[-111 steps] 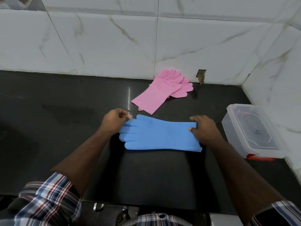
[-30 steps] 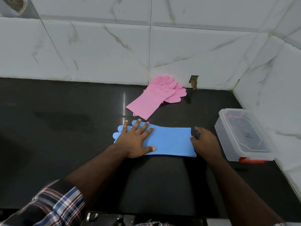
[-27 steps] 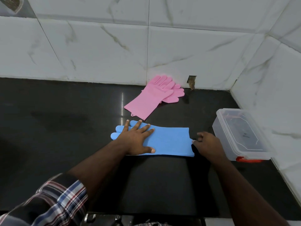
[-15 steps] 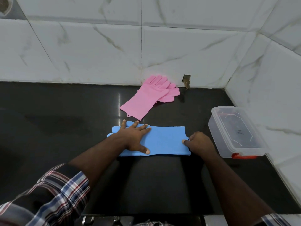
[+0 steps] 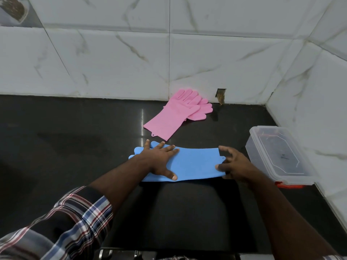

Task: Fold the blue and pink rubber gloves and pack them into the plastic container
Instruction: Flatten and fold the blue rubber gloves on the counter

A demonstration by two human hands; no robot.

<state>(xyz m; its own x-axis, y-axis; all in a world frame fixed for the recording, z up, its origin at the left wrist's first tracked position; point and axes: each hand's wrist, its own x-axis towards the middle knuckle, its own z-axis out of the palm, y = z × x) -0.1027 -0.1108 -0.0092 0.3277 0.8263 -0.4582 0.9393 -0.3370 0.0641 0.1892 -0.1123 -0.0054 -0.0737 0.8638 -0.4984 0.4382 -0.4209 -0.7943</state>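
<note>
1. The blue rubber gloves (image 5: 195, 164) lie flat on the black countertop (image 5: 56, 147), just left of the lidded plastic container (image 5: 277, 156).
2. The left hand (image 5: 159, 158) presses them down, fingers spread flat.
3. The right hand (image 5: 234, 164), fingers loosely spread, touches their cuff edge.
4. The pink rubber gloves (image 5: 174, 117) lie behind the blue ones.

Bare counter (image 5: 65, 147) lies open leftward; the lidded container (image 5: 279, 156) blocks the right.
</note>
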